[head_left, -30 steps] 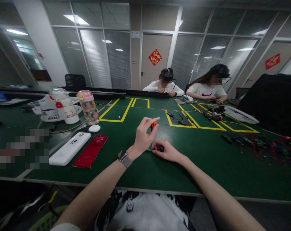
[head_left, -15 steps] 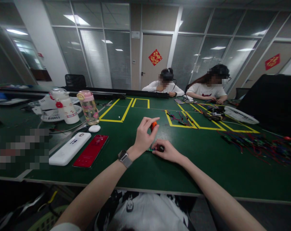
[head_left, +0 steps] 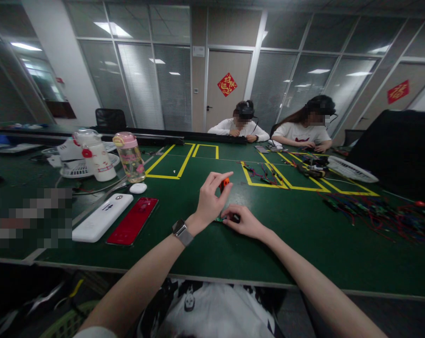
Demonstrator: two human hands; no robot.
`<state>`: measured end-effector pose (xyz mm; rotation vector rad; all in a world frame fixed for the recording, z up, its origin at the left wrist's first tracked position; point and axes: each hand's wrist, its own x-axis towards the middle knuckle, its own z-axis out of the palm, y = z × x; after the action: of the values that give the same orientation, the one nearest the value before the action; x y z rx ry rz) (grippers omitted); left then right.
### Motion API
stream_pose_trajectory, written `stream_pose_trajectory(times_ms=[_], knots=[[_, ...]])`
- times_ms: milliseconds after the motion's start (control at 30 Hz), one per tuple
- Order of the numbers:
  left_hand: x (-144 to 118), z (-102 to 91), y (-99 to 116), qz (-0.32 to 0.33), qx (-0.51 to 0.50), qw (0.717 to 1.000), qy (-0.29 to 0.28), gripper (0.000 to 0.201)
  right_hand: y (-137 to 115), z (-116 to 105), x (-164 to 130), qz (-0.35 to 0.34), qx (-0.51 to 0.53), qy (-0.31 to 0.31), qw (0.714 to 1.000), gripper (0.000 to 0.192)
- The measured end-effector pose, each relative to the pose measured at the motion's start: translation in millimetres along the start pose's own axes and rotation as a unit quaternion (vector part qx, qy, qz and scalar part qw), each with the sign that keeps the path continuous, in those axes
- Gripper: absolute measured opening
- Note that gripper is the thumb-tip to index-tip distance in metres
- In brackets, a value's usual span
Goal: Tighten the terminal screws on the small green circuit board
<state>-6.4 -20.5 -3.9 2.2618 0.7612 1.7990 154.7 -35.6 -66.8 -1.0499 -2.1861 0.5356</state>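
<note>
My left hand point(head_left: 209, 199), with a watch on its wrist, is raised over the green table point(head_left: 205, 244) and pinches a small orange-handled tool point(head_left: 225, 182) upright between thumb and fingers. Just to its right, my right hand point(head_left: 243, 220) rests on the table, fingers closed on a small green and black part point(head_left: 220, 218) that it presses down. The tool's tip points down toward that part; the contact itself is hidden by my fingers.
A red phone point(head_left: 133, 220), a white power bank point(head_left: 102, 217) and a white earbud case point(head_left: 138, 188) lie at left, with two bottles point(head_left: 130, 157) behind. Tangled coloured wires point(head_left: 374, 211) spread at right. Two people sit at the far side.
Almost nothing differs. Both hands stay in place; the left hand's grip on the orange tool shifts very slightly.
</note>
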Motion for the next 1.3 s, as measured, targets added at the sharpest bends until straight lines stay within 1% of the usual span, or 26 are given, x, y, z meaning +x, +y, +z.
stream_pose_trajectory(times_ms=[67,133,267,333,533,600,700,767,833,967,1033,1200,1300], knots=[[-0.3,-0.1,0.1,0.004,0.022,1.000,0.013,0.019,0.5,0.2,-0.4,-0.002,-0.001,0.000,1.000,0.010],[-0.6,-0.9,0.3,0.004,0.024,1.000,0.013,0.018,0.4,0.0,-0.6,-0.001,-0.002,-0.002,1.000,0.010],[-0.3,-2.2,0.4,0.004,-0.013,1.000,-0.019,0.030,-0.4,-0.9,-0.4,0.004,0.000,-0.004,1.000,0.009],[-0.1,-2.1,0.6,0.002,-0.028,0.999,-0.023,0.032,-0.3,-1.1,-0.1,0.007,0.002,-0.005,1.000,0.009],[-1.1,-1.1,1.6,0.000,0.020,1.000,0.015,0.018,0.7,-0.4,-0.3,0.007,0.008,-0.006,1.000,0.009],[-1.4,-1.4,1.7,-0.001,0.018,1.000,0.006,0.020,0.7,-0.4,-0.4,0.011,0.007,-0.006,1.000,0.010],[-1.6,-1.6,1.5,-0.007,-0.014,1.000,-0.024,0.030,0.6,-0.8,-0.2,0.014,0.003,-0.008,1.000,0.011],[-1.3,-1.3,1.3,-0.013,-0.031,0.999,-0.033,0.034,0.6,-1.0,0.1,0.014,0.003,-0.010,1.000,0.011],[-0.9,-0.8,1.2,-0.015,-0.022,0.999,-0.025,0.031,0.4,-0.9,0.5,0.014,0.004,-0.011,1.000,0.011],[-0.3,-0.7,1.3,-0.013,0.030,0.999,-0.003,0.019,0.1,0.0,1.3,0.021,0.004,-0.011,1.000,0.012],[-0.5,-1.0,1.0,-0.016,0.035,0.999,-0.007,0.019,0.2,0.2,1.6,0.022,0.003,-0.012,1.000,0.013],[-0.8,-1.6,-0.5,-0.020,-0.027,0.999,-0.030,0.033,-0.3,-1.0,1.8,0.020,0.003,-0.016,1.000,0.012],[-0.2,-1.3,0.2,-0.015,-0.030,0.999,-0.018,0.031,-1.5,-1.5,2.1,0.020,0.002,-0.018,1.000,0.011]])
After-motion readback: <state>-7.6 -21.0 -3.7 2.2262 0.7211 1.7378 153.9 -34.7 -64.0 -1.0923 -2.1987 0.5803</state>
